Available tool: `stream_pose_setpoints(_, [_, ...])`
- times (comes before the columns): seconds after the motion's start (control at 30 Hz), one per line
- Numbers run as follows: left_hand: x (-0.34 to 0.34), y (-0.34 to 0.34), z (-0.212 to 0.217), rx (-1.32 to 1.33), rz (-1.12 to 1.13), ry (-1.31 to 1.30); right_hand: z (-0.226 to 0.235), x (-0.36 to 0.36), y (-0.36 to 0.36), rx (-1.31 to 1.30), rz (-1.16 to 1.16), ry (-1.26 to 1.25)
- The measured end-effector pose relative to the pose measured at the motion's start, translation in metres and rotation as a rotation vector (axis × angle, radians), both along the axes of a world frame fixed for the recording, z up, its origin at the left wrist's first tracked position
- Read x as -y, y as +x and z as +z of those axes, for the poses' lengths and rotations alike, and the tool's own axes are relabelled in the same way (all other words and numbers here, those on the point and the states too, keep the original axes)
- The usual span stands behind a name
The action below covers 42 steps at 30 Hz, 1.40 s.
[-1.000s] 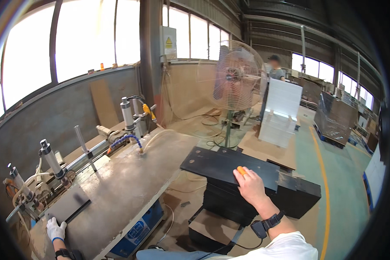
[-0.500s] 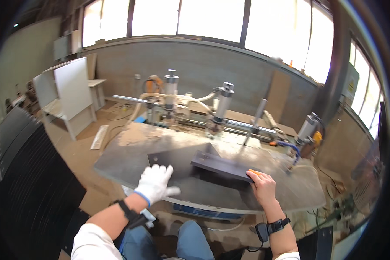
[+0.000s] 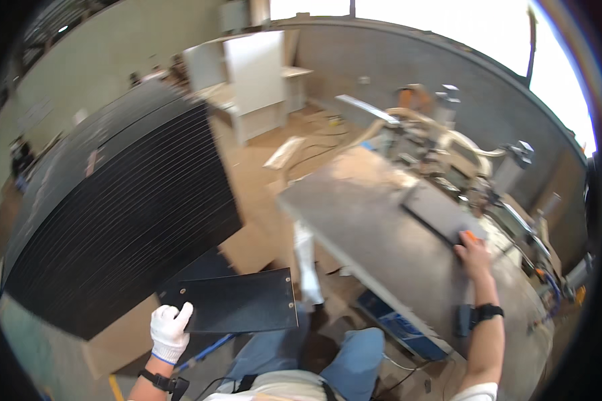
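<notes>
In my gloved left hand is a thin dark rectangular panel, pinched at its left edge and held above my lap, off the table. Small round holes show near its ends. My bare right hand is closed at the near end of a second dark panel lying on the worktable. Something small and orange shows at its fingers; its kind is unclear.
A tall stack of dark panels stands on my left. Behind the table panel are machine cylinders, hoses and a metal rail. A white cabinet-like frame stands farther back. A blue box sits below the table edge.
My view has swung left toward the stack. My left hand, open over the table before, now holds a panel away from it. My right hand stays at the other panel, which now lies nearer the machine.
</notes>
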<state>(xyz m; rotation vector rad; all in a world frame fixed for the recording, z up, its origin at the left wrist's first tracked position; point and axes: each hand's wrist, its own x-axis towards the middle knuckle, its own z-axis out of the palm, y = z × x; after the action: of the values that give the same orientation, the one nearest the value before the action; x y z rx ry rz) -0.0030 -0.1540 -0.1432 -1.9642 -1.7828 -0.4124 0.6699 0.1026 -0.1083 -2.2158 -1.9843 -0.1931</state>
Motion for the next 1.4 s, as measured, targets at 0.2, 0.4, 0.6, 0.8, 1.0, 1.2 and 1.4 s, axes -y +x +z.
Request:
stream_pose_setpoints(0.2, [0.096, -0.059, -0.044, -0.013, 0.416, -0.077, -0.002, -0.021, -0.021, -0.019, -0.036, -0.04])
stream_pose_setpoints(0.4, [0.054, -0.074, -0.069, -0.013, 0.521, -0.191, 0.01, 0.01, -0.062, -0.064, 0.015, 0.032])
stream_pose_setpoints(0.6, [0.002, -0.058, -0.084, 0.131, 0.541, -0.471, 0.044, 0.12, -0.118, -0.243, 0.213, 0.109])
stream_pose_setpoints(0.8, [-0.007, -0.083, -0.095, 0.101, 0.547, -0.511, 0.034, 0.264, -0.067, -0.273, -0.083, 0.261])
stream_pose_setpoints(1.0, [-0.04, -0.046, -0.056, 0.124, 0.564, -0.458, 0.105, 0.524, -0.043, 0.298, -0.843, 0.107])
stream_pose_setpoints(1.2, [-0.17, 0.136, 0.013, 0.392, -0.449, -0.051, 0.077, 0.624, -0.108, 0.363, -1.207, -0.123])
stream_pose_setpoints(1.4, [-0.322, 0.35, 0.094, 0.185, -0.898, -0.182, 0.079, 0.559, -0.092, 0.319, -0.815, 0.127])
